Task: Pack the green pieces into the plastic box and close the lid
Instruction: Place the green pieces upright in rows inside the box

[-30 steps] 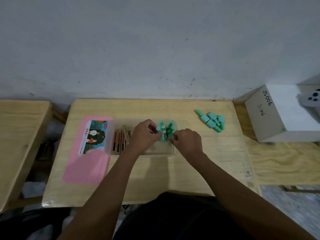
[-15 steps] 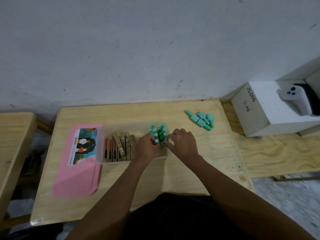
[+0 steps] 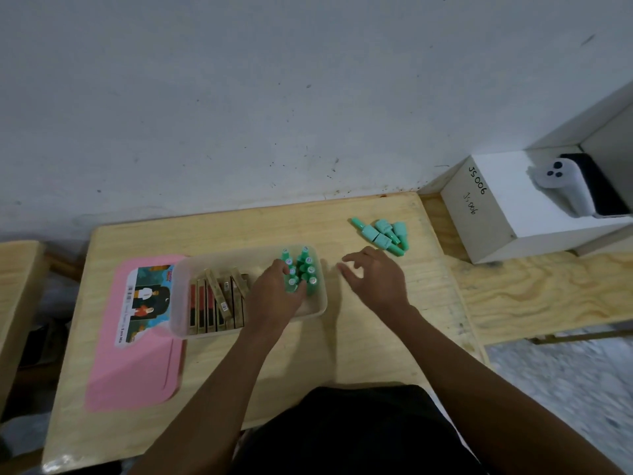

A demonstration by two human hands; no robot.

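Note:
A clear plastic box (image 3: pixel 181 303) stands on the wooden table (image 3: pixel 308 354). Its right end holds several upright green pieces (image 3: pixel 306 265); its left part holds brown cards (image 3: pixel 219 299). My left hand (image 3: pixel 274 296) is inside the box, its fingers against the left side of the green cluster. My right hand (image 3: pixel 373 279) hovers just right of the box with fingers spread and loose, holding nothing. A small pile of loose green pieces (image 3: pixel 383 234) lies on the table beyond my right hand. The pink lid (image 3: pixel 137 365) lies flat to the left of the box.
A white cardboard box (image 3: pixel 500 214) marked JS006 with a white controller (image 3: pixel 561 186) on it sits on the neighbouring table at the right. Another wooden table (image 3: pixel 13 303) stands at the left. The wall runs right behind the table.
My right hand has left the green cluster and moved right, out of the box, with its fingers spread. My left hand stays at the pieces. The camera has tilted down and shifted.

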